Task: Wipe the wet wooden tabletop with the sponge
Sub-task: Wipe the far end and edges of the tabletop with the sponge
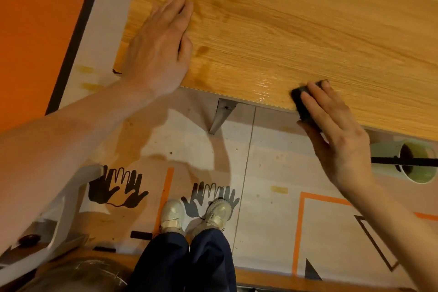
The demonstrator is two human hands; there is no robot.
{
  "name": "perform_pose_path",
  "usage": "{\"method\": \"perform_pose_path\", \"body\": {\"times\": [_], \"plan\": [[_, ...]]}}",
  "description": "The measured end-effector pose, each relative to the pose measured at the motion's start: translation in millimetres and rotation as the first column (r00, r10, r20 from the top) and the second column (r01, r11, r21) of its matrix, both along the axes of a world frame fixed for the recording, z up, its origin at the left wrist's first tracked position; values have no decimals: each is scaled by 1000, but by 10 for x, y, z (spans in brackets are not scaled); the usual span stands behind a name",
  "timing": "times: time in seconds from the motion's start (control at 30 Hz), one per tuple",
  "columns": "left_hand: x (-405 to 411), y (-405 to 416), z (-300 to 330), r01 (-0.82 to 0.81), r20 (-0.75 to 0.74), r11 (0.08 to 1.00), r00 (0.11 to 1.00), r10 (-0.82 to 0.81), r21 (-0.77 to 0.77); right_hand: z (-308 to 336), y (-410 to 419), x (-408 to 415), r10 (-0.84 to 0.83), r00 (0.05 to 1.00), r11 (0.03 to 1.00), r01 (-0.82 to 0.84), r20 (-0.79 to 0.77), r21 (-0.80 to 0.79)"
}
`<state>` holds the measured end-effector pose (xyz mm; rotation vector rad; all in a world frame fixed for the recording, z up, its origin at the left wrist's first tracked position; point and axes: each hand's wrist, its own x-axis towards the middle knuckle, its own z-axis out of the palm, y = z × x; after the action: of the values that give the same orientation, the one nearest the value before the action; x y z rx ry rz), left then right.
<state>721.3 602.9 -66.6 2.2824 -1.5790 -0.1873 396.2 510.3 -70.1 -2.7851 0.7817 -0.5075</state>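
Note:
A wooden tabletop fills the upper part of the view, with dark damp stains near its left end and a glossy wet patch at the near edge. My right hand presses a dark sponge onto that near edge, fingers straight over it and thumb alongside. My left hand lies flat on the table's near left corner, fingers straight and together.
A metal table leg shows under the near edge. A white cup with dark liquid stands on the floor at right. My two feet stand on a printed floor covering. A white chair frame is at lower left.

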Motion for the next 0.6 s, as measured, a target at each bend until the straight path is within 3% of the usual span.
{"method": "perform_pose_path", "body": {"times": [0.07,0.17,0.27,0.37,0.5,0.6], "plan": [[-20,-1,13,-13,-3,1000,1000,13,5,-65,171,242,-72,994,997,73,79,-11],[-39,1,35,-8,6,1000,1000,8,23,-104,421,891,-11,991,1000,13,130,-13],[-6,5,56,25,7,999,1000,-26,43,-52,497,1238,129,988,992,-130,80,8],[95,75,56,30,-3,999,1000,-30,31,19,286,914,218,976,976,-217,-14,20],[197,254,7,-103,-49,993,994,101,-54,69,99,253,70,998,997,-69,-9,47],[164,252,-19,-133,-60,986,990,128,-103,43,203,342,-23,999,994,19,44,104]]}}
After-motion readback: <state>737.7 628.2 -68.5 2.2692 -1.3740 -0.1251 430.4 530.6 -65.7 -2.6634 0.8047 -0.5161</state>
